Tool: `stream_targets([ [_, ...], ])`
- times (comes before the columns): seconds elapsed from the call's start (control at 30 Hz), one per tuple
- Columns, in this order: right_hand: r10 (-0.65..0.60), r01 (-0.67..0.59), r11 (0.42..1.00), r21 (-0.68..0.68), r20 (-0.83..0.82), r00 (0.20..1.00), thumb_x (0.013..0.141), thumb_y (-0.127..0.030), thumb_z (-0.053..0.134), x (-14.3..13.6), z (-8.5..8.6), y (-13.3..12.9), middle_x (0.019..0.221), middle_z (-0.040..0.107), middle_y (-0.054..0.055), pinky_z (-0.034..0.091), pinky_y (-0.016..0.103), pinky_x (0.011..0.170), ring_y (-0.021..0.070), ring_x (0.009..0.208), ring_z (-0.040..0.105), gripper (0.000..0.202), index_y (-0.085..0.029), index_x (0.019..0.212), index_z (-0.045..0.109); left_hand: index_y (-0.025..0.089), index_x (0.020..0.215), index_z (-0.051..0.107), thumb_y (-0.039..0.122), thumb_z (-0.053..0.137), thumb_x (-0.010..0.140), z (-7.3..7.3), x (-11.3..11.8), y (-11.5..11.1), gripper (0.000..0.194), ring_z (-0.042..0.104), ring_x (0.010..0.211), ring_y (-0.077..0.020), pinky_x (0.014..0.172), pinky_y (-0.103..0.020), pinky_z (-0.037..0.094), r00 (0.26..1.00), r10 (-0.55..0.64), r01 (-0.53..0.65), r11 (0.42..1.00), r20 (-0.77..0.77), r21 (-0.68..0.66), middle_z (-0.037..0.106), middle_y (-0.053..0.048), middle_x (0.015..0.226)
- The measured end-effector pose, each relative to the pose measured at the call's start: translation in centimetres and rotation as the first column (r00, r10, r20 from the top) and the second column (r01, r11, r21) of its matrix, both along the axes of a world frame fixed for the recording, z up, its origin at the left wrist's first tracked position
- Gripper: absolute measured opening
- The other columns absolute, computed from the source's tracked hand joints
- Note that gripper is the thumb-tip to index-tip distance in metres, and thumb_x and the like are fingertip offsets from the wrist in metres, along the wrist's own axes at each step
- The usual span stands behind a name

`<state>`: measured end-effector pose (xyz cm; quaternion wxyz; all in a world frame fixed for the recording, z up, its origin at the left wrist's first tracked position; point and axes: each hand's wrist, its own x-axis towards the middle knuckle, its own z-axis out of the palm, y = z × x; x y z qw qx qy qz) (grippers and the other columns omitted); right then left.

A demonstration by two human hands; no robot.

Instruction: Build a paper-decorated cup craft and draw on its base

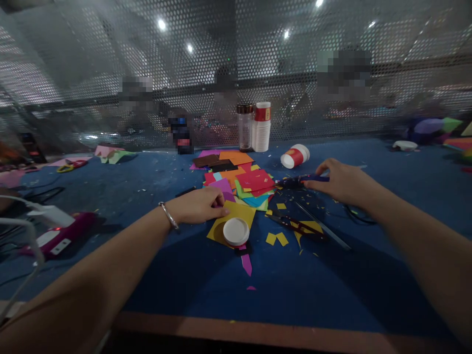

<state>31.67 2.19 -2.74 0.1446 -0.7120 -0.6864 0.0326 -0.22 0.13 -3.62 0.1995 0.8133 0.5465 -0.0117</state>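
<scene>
My left hand, with a silver bangle at the wrist, has its fingers curled closed at the upper left edge of a yellow paper sheet. On that sheet sits a paper cup, its round white end facing up. A purple paper strip with a black piece sticks out below the cup. My right hand is closed round the blue handle of a dark hot glue gun, whose tip points left toward stacked coloured paper.
Dark-handled scissors, a clear glue stick and yellow scraps lie right of the cup. Farther back are a tipped cup, stacked cups and a clear bottle. A power strip lies left.
</scene>
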Motion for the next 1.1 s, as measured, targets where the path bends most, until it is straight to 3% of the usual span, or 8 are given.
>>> stream_targets([
  [0.17,-0.032,0.031,0.999,0.027,0.006,0.999,0.082,-0.052,0.057,0.2,0.6,0.1,0.070,0.063,0.007,0.042,0.036,0.067,0.0293,0.075,0.063,0.030,-0.023,0.089,0.049,0.018,0.091,0.058,0.043,0.053,0.087,0.0,0.4,-0.1,0.025,0.060,0.082,-0.0199,0.071,-0.031,0.044,0.999,-0.041,0.040,0.999,0.024,0.019,0.068,-0.008,0.097],
  [0.3,-0.124,0.124,0.990,0.061,-0.005,0.992,0.084,-0.054,0.054,1.0,1.2,0.6,0.084,0.067,0.014,0.043,0.036,0.068,0.0318,0.085,0.063,0.035,-0.021,0.096,0.052,0.018,0.092,0.058,0.044,0.052,0.088,-0.3,0.2,0.1,0.028,0.061,0.083,-0.0202,0.071,-0.031,0.045,0.999,-0.024,0.023,0.999,0.022,0.045,0.069,-0.008,0.096],
  [0.47,-0.156,0.156,0.988,-0.011,0.026,0.987,0.085,-0.056,0.049,1.8,0.9,1.3,0.095,0.067,0.020,0.043,0.037,0.068,0.0341,0.091,0.063,0.039,-0.020,0.099,0.053,0.019,0.090,0.059,0.043,0.052,0.087,-0.1,0.2,-0.2,0.025,0.062,0.080,-0.0196,0.069,-0.030,0.044,1.000,-0.013,0.013,0.999,0.010,0.037,0.070,-0.007,0.093],
  [0.9,-0.113,0.127,0.984,-0.128,0.114,0.987,0.090,-0.061,0.042,0.1,0.1,0.5,0.076,0.069,0.015,0.043,0.039,0.067,0.0352,0.083,0.067,0.051,-0.016,0.113,0.052,0.019,0.087,0.057,0.039,0.056,0.085,0.0,0.9,-0.5,0.021,0.058,0.075,-0.0184,0.067,-0.029,0.043,0.998,-0.031,0.033,0.999,0.047,-0.039,0.066,-0.005,0.087],
  [1.1,-0.128,0.158,0.980,-0.123,0.224,0.966,0.090,-0.061,0.042,-0.6,0.9,-0.7,0.107,0.070,0.023,0.042,0.044,0.071,0.0418,0.102,0.065,0.054,-0.017,0.117,0.055,0.019,0.091,0.057,0.040,0.057,0.085,0.1,1.0,-0.4,0.022,0.057,0.075,-0.0180,0.069,-0.029,0.043,0.996,-0.028,0.036,0.996,0.088,-0.083,0.064,-0.003,0.085],
])
